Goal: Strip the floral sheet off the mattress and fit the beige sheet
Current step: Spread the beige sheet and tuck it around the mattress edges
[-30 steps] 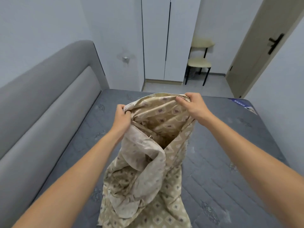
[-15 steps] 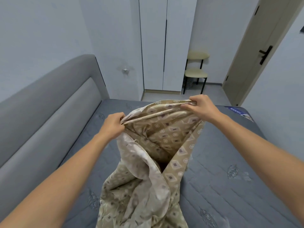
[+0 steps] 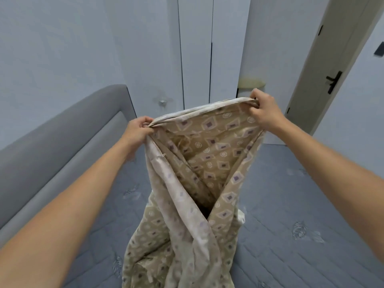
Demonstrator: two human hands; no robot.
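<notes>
Left hand [image 3: 138, 129] and right hand [image 3: 263, 113] each pinched top hem of beige diamond-print cotton sheet [image 3: 199, 173], held up over bare grey quilted mattress [image 3: 291, 204]. Floral one apparently gone already, fitting step underway. Next, I'd guess: find corners, spread it flat.

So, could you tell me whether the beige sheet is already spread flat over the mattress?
No, both hands hold the beige sheet bunched up above the mattress.

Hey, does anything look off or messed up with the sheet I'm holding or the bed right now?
The beige sheet hangs bunched and twisted between the left hand and right hand, its pale underside wrapping across the patterned face lower down, so it isn't spread flat. A small loose thread shows near the left edge. The mattress is bare.
</notes>
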